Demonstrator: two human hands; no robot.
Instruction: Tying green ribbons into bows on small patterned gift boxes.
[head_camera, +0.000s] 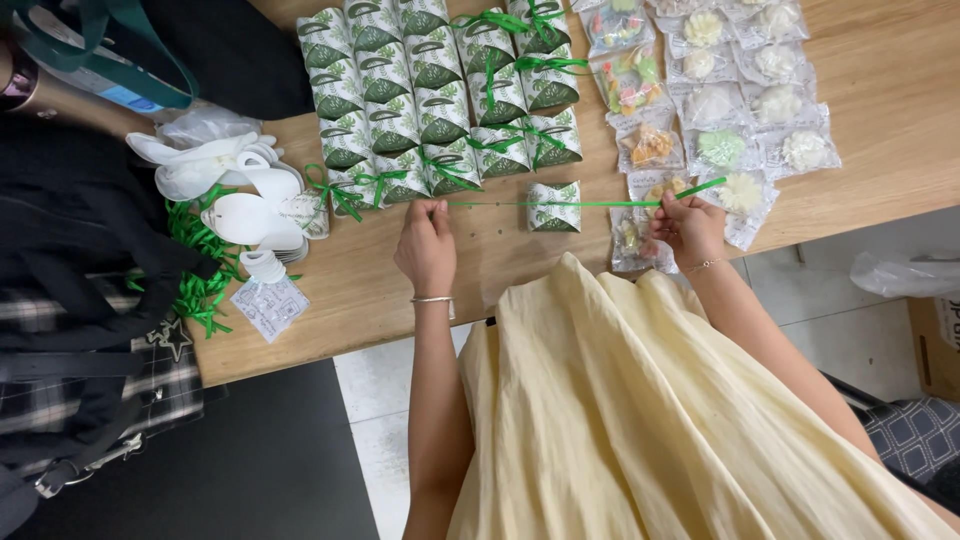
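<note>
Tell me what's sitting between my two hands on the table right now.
In the head view, a green ribbon stretches from the left hand to the right hand, crossing one small green-and-white leaf-patterned box on the wooden table.

A ribbon (580, 204) is stretched between the left hand (427, 247) and right hand (688, 228), across a single box (553, 208). Rows of boxes (430, 95) are laid behind it, packets (720, 90) to the right, cut-outs (240, 200) to the left, all on the table (900, 100).

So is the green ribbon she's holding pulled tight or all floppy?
Pulled tight. The green ribbon runs in a straight line from the left hand to the right hand, across the small box.
</note>
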